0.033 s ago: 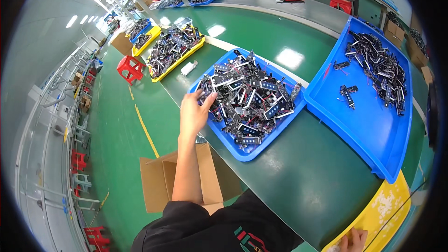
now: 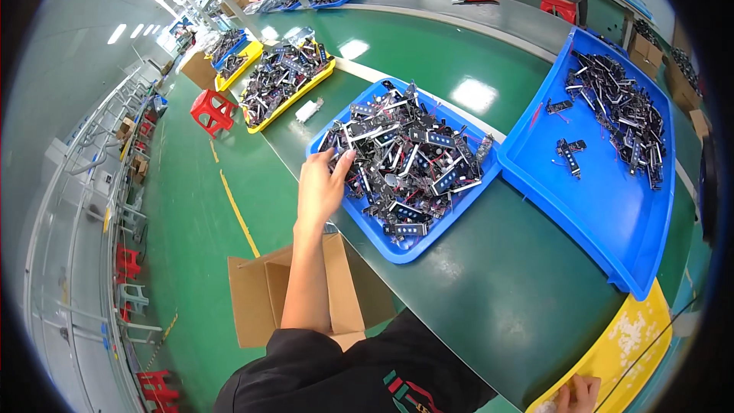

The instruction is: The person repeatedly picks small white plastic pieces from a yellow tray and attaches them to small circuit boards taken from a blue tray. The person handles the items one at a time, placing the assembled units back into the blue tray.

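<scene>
Reaching over the blue tray (image 2: 391, 250), left hand (image 2: 319, 187) was spread, black parts (image 2: 440, 140) piled inside, right beside it; right hand (image 2: 579, 393), couldn't tell.

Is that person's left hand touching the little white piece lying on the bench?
Apart. The head view shows a strip of benchtop between the left hand and the white piece, which lies beyond the fingertips.

Black elongated electronic modules (image 2: 409, 164) lie jumbled in a blue plastic tray (image 2: 399, 255); small white pieces (image 2: 631, 334) dot a yellow tray (image 2: 596, 356).
</scene>
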The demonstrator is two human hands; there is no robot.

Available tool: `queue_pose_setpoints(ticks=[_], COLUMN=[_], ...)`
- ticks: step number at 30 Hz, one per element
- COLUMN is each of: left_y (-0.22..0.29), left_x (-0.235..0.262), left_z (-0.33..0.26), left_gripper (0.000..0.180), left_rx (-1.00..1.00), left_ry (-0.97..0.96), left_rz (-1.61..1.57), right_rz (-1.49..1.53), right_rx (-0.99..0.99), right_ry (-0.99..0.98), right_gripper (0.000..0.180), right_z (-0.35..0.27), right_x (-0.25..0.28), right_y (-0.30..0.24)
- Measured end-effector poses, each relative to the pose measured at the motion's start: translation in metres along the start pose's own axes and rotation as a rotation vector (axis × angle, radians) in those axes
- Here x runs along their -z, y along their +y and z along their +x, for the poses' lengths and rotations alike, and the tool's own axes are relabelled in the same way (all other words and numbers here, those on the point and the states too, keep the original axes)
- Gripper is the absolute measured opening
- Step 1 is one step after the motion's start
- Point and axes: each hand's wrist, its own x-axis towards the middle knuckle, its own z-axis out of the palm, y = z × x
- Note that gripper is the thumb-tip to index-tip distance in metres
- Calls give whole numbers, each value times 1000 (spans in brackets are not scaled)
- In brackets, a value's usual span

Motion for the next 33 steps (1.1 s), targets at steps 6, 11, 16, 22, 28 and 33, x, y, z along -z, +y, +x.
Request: queue_pose_setpoints(ticks=[6, 11, 16, 22, 28, 33], left_y=[26, 22, 33, 51, 199, 274], left_x=[-7, -29, -13, -5, 1, -75], left_z=[-38, -40, -47, -33, -35, -7], left_gripper=[73, 70, 55, 40, 18, 21], left_rx=[9, -91, -81, -253, -903, -1287], left_ry=[-121, -4, 81, 343, -97, -297], left_rz=[-254, -147, -541, -557, -400, -64], right_rz=[115, 492, 235, 203, 222, 358], right_rx=[11, -101, 168, 215, 95, -74], right_ry=[-44, -189, -140, 52, 166, 377], right_gripper=[18, 13, 13, 16, 13, 11], right_z=[-9, -26, -26, -21, -21, -26], right_x=[1, -18, -12, -10, -11, -7], right_y=[4, 35, 30, 19, 19, 8])
